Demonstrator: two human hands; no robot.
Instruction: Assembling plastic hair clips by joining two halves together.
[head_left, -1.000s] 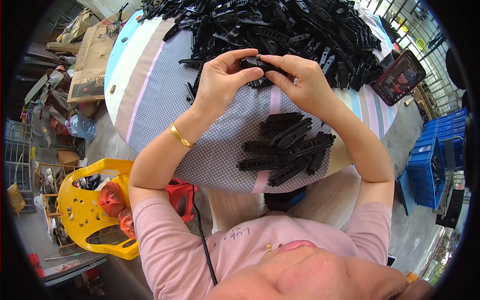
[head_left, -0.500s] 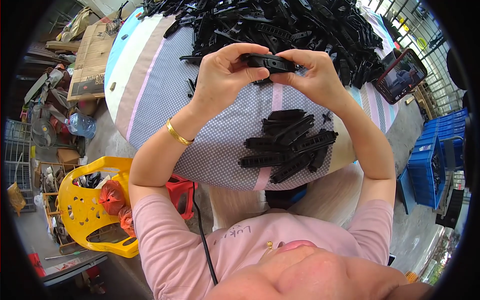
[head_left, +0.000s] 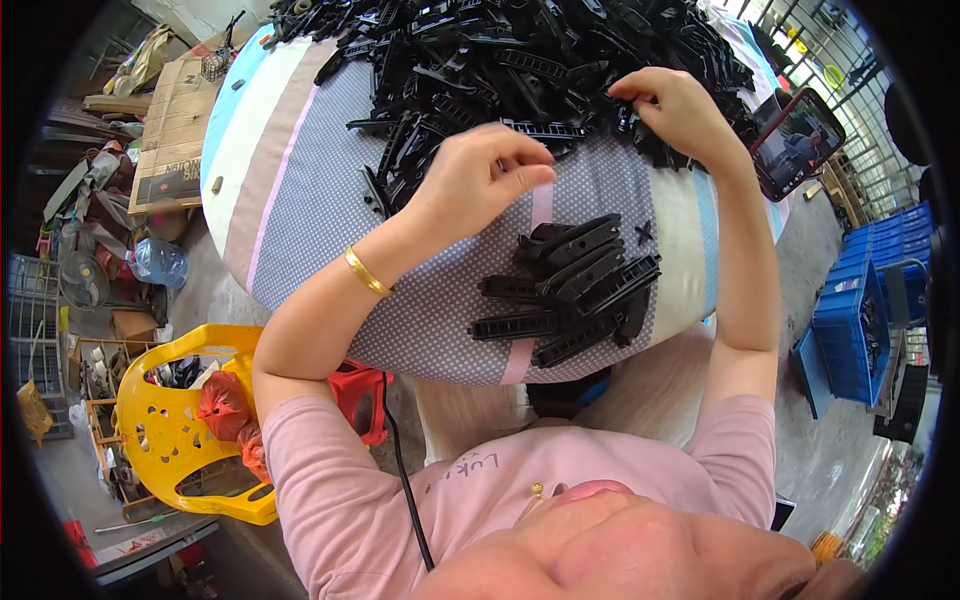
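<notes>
My left hand (head_left: 490, 180) hovers over the cloth between the big pile and the small stack, its fingers bent, thumb and fingertips apart, nothing visible in them. At the pile's right front edge, my right hand (head_left: 682, 118) reaches among black pieces, index finger and thumb apart. Dark pieces directly below partly hide what its fingertips touch. The large pile (head_left: 530, 66) consists of long, narrow black plastic parts, some with ladder-like slots. Nearer to me lies a small stack of similar slotted black parts (head_left: 570, 290). A small black cross-shaped piece (head_left: 644, 233) rests just right of it.
A patterned cloth (head_left: 320, 220) covers the rounded table. A phone (head_left: 797, 145) stands upright at the right edge. A yellow plastic chair (head_left: 165, 420) holding red bags (head_left: 224, 405) is at left, blue crates (head_left: 850, 330) at right. A black cable (head_left: 402, 480) runs down my front.
The black part held between both hands has left them, and the small stack shows another part on top. My hands have separated, the right moving right to the pile.
</notes>
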